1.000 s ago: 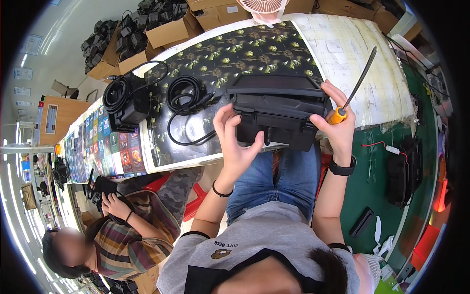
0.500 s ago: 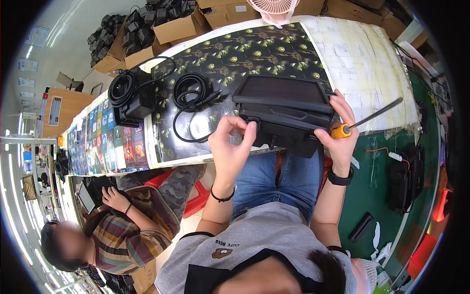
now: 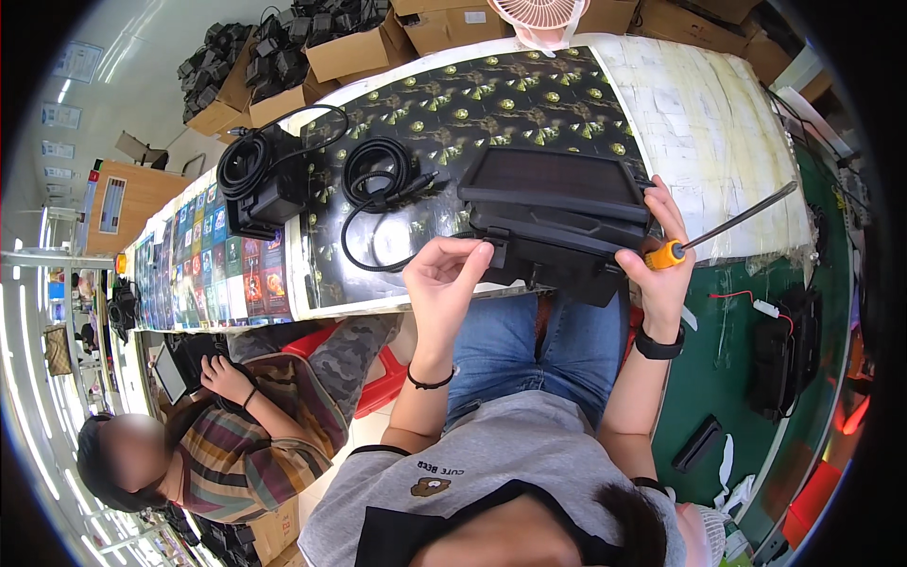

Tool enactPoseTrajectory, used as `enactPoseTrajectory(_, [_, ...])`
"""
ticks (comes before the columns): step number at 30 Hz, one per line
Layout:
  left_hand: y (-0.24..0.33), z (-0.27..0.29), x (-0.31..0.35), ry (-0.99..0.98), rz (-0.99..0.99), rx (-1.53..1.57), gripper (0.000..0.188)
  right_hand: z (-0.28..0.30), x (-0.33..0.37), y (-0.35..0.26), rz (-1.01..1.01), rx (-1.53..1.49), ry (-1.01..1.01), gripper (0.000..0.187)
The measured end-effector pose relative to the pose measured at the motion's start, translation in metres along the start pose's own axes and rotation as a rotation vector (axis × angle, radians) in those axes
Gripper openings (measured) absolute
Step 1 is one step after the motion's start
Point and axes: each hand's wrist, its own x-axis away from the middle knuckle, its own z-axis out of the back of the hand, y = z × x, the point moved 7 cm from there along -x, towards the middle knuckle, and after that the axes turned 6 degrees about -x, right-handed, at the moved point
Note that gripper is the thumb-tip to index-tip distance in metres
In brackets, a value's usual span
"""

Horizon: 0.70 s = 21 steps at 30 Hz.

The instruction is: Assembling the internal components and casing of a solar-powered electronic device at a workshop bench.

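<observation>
Cardboard cartons point(image 3: 345, 62) stand behind the long covered surface point(image 3: 723, 128); the black case point(image 3: 559, 223) is held at its near edge. Step in hand, as judged: working the case's left front latch. Next move calls for steady support. Left hand point(image 3: 442, 279): fingers pinched at that latch. Right hand point(image 3: 659, 283): fingers clamped on the opposite end, also holding an orange-handled screwdriver point(image 3: 668, 254).

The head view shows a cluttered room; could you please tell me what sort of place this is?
It looks like an electronics assembly or repair workshop: cardboard boxes of black units stand beyond the table, a coiled cable lies on it, and the right hand holds a screwdriver and a black device.
</observation>
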Motion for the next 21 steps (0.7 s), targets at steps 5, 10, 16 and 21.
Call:
enactPoseTrajectory(5, [0.029, -0.004, -0.014, -0.015, -0.133, -0.094, 0.009, 0.001, 0.0, 0.001, 0.139, 0.057, -0.075, 0.062])
enactPoseTrajectory(10, [0.034, -0.011, -0.023, -0.062, -0.3, -0.108, 0.013, 0.0, -0.003, 0.004, 0.036, -0.011, -0.004, 0.063])
enactPoseTrajectory(16, [0.05, -0.016, -0.001, -0.033, -0.671, -0.536, 0.031, 0.0, -0.005, 0.01, 0.045, -0.034, -0.021, 0.065])
enactPoseTrajectory(21, [0.061, -0.024, 0.003, 0.11, -0.874, -0.731, 0.034, 0.002, -0.003, 0.012, 0.004, -0.04, -0.02, 0.064])
